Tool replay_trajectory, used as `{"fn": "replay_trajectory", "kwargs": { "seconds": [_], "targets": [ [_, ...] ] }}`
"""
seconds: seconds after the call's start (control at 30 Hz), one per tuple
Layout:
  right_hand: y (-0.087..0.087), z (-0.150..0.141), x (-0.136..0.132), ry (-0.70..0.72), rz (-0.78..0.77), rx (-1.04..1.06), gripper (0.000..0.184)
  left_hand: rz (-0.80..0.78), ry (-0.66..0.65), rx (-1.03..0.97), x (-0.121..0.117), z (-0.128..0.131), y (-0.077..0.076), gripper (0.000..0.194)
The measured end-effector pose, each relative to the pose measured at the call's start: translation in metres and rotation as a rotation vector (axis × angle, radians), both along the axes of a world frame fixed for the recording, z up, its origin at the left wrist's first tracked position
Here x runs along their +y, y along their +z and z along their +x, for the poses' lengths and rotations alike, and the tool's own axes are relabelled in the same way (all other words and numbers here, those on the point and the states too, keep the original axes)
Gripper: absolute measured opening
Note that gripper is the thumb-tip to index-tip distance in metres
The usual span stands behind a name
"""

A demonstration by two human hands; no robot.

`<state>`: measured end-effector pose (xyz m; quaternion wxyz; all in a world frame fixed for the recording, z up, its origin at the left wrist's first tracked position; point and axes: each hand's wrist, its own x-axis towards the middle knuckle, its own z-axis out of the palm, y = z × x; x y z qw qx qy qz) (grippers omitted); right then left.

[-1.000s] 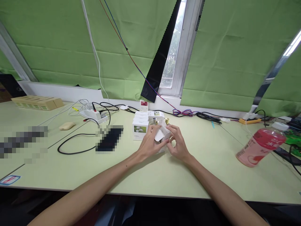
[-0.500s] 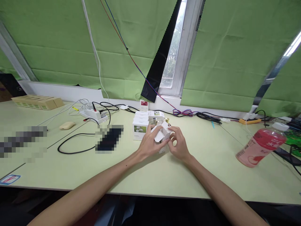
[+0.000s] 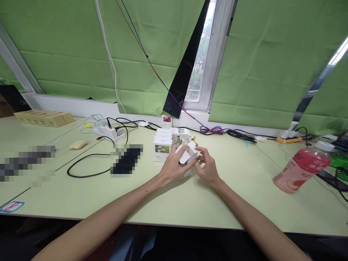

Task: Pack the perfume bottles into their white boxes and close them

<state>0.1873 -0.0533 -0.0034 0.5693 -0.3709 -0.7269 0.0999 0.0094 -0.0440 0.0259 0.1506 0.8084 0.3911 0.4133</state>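
Both my hands meet over a small white carton [image 3: 187,155] at the middle of the pale green table [image 3: 168,199]. My left hand [image 3: 173,166] wraps the carton's left side, its fingers closed on it. Fingertips of my right hand [image 3: 207,167] pinch the carton's open flaps from the right. Just behind the carton stand several similar white boxes with flower pictures [image 3: 162,148], and small gold-capped bottles [image 3: 193,139] peek out beyond them.
A pink drink bottle [image 3: 300,169] lies tilted at the right. A power strip [image 3: 108,132] with tangled black and white cables sits at the back left, near a beige case [image 3: 77,145], a blurred dark device [image 3: 126,159] and a row of tan boxes [image 3: 43,118].
My right hand's fingers have shifted slightly left and down on the carton's flaps. The left hand and the carton stay almost in place.
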Motion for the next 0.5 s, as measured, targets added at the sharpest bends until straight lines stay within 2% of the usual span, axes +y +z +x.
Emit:
{"fn": "replay_trajectory", "kwargs": {
  "seconds": [0.27, 0.5],
  "targets": [
    [0.0007, 0.0006, -0.0016, 0.034, -0.047, 0.012, 0.049, 0.043, -0.008, 0.029, 0.0028, -0.0013, -0.0015, 0.052],
    [-0.0002, -0.0005, -0.0008, 0.06, -0.051, 0.027, 0.049, 0.074, 0.062, 0.029, 0.0018, -0.0014, -0.0012, 0.051]
  ]
}}
